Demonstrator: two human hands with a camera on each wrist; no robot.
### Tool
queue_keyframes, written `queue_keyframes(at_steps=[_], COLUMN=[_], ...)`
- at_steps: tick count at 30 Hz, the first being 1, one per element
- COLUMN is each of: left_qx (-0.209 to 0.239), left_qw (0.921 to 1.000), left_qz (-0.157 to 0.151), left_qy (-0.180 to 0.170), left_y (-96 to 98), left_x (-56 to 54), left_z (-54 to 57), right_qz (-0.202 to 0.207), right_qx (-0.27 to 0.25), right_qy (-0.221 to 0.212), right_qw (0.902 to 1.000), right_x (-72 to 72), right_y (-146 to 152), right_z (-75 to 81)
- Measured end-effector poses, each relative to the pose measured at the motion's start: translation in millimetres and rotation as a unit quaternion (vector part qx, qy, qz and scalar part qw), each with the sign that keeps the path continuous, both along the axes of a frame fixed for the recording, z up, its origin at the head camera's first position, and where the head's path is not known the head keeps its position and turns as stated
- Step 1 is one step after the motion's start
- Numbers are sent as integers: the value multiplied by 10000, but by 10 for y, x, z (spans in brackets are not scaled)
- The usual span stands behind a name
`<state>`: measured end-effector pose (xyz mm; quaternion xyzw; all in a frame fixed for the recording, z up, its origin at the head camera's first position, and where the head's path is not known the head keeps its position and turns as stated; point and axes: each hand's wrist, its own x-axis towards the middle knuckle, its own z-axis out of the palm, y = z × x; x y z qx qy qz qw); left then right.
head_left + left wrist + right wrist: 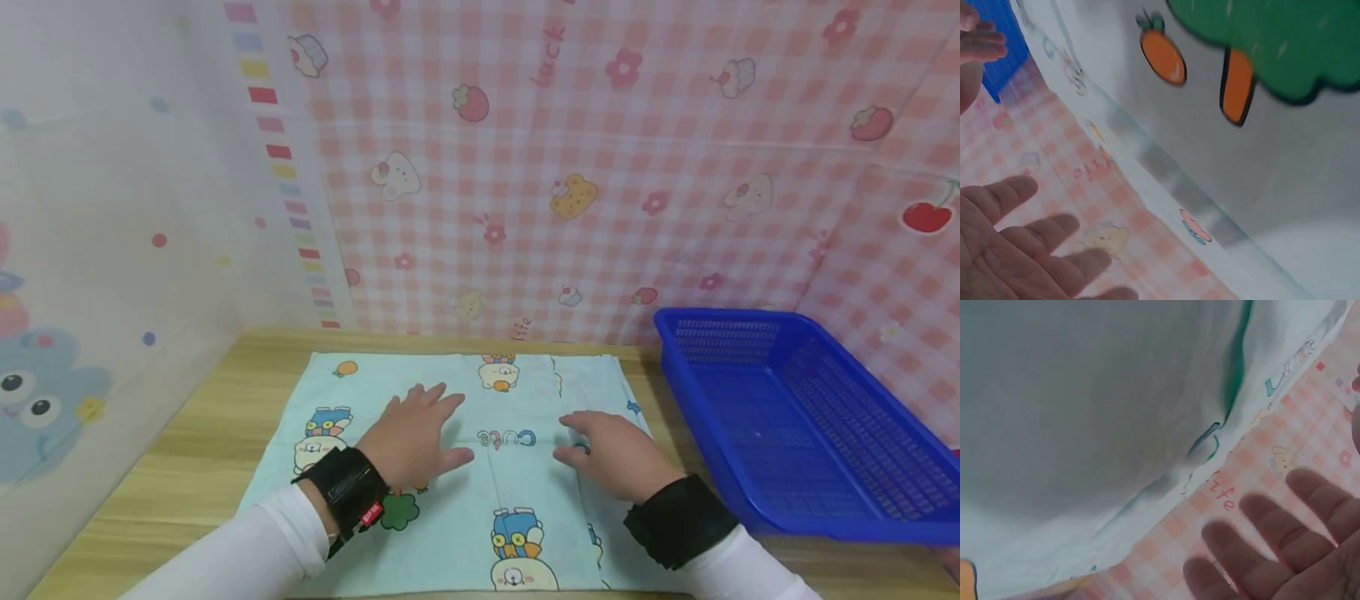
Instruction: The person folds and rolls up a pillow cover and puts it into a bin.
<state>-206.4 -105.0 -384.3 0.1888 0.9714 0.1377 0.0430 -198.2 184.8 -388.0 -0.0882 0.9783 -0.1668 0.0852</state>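
A light blue cloth (450,533) printed with bears, oranges and the word "cute" lies spread on the wooden table. Its right part looks layered, with an edge running front to back. Over its left half is my left hand (412,437), fingers spread and thumb pointing right. My right hand (618,454) hovers at the cloth's right side, fingers pointing left and slightly bent. Neither hand holds anything. In the left wrist view, extended fingers (1047,237) stand above the cloth (1147,137); the right wrist view likewise shows loose, separated fingers (1272,531) close to it.
A blue plastic basket (817,529) with mesh sides stands at the right, close to the cloth's right edge. Bare wooden tabletop (172,442) shows on the left. A pink checked curtain (525,250) hangs behind, and a white printed sheet (187,167) covers the left side.
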Motion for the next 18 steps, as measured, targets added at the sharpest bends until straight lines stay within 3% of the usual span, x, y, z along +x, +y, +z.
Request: queue_keyframes(at_steps=[10,18], left_qx=[-100,-271], left_qw=[9964,9901], left_qz=[-752,-1131], left_qy=[-383,-782], left_y=[-110,-167], left_x=[439,645], left_z=[49,-37], right_qz=[346,1476], right_qx=[-193,-330], right_qy=[-83,-141], right_qw=[9992,9884], right_x=[321,509], right_y=[54,105], right_z=[78,36])
